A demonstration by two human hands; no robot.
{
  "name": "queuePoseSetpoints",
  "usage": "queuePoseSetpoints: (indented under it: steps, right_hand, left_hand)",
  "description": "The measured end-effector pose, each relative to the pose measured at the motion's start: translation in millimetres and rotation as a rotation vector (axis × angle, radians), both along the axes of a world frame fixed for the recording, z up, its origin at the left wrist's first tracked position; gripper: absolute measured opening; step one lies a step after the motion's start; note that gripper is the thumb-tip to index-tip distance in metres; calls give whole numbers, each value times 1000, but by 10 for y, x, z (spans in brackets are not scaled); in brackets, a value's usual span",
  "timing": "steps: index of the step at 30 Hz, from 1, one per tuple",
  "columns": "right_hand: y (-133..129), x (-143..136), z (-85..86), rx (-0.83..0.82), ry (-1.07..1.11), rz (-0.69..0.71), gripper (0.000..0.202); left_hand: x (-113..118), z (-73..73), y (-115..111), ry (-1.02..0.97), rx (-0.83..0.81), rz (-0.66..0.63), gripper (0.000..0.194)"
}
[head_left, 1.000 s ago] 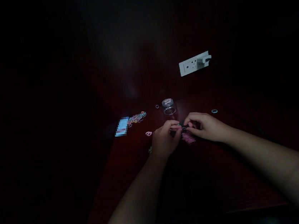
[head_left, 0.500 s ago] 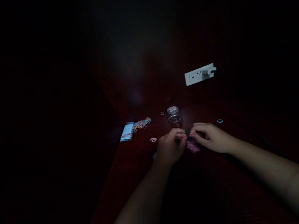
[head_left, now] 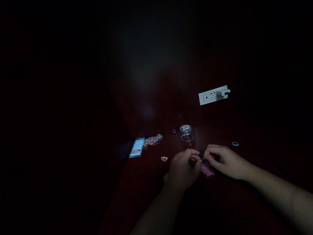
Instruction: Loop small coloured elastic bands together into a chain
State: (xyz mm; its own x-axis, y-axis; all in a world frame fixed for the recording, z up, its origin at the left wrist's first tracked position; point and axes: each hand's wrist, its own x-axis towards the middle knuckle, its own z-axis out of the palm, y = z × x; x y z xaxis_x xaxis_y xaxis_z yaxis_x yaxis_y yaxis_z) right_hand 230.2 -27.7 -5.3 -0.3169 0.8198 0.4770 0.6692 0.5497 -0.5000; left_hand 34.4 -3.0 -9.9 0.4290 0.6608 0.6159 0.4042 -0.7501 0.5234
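My left hand [head_left: 185, 167] and my right hand [head_left: 226, 161] face each other over a dark red tabletop, fingertips closed in a pinch and almost touching. A thin pale strand [head_left: 202, 159] runs between the two pinches; too little of it shows to tell its kind. Just below the fingertips lies a pink bundle [head_left: 207, 170], partly covered by my hands. Beside my left wrist is a small pale greenish clump [head_left: 166, 177], half hidden. Pink hair ties [head_left: 164, 159] rest to the left of my left hand.
Beyond my hands stands a clear lidded jar [head_left: 187, 134]. A heap of coloured hair ties [head_left: 153, 140] lies by a lit, blurred phone-like screen [head_left: 137, 147]. One blue hair tie [head_left: 235, 144] is at the right, a small ring [head_left: 174, 131] near the jar. A wall socket [head_left: 213, 95] holds a plug.
The whole scene sits lower in the view, as my head has tilted up slightly. My hands keep their pinch, and less of the strand shows between them.
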Motion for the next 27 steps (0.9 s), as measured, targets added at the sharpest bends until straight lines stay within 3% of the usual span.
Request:
queuePoseSetpoints:
  steps: [8,12,15,19,27]
  right_hand:
    - [-38,-12,13,-24,36,40,7]
    - [-66,-27,28,-49,62,73,15]
    - [-52,-30,35,-20,38,51,2]
    - [-24,-21,34,3,26,46,12]
    - [-12,-9,17,-30,36,61,7]
  left_hand:
    - [-9,-11,15,7,8,-3,22]
    - [-7,-26,26,14,10,0,24]
    - [-6,-35,34,14,12,-5,22]
    - [-8,-37,39,21,26,-22,18]
    - [-2,-24,29,34,36,-20,18]
